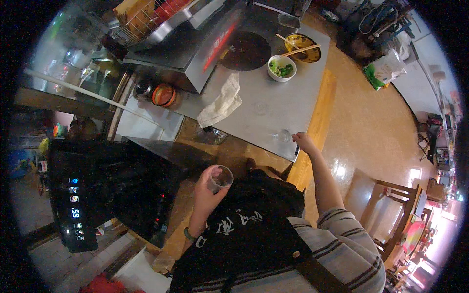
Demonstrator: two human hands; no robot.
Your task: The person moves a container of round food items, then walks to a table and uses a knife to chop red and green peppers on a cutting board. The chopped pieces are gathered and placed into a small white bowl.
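Note:
My left hand (209, 192) holds an empty-looking clear cup (221, 178) in front of the black apron. My right hand (303, 142) is over the front right corner of the steel counter, with its fingers curled around a small dark object (296, 149), only partly visible. Just left of that hand, a clear glass (284, 136) stands on the counter. A crumpled beige cloth (223, 104) lies across the counter's left edge. Farther back are a white bowl of green leaves (281, 74) and a yellow-brown bowl (311, 55) with wooden chopsticks (301, 50).
A steel box with red lettering (216, 45) stands beside a round dark plate (246, 51) in the counter. Stacked orange bowls (164, 95) are at the left. A black appliance with a lit display (75, 212) is nearer. A wooden chair (397, 212) stands on the right.

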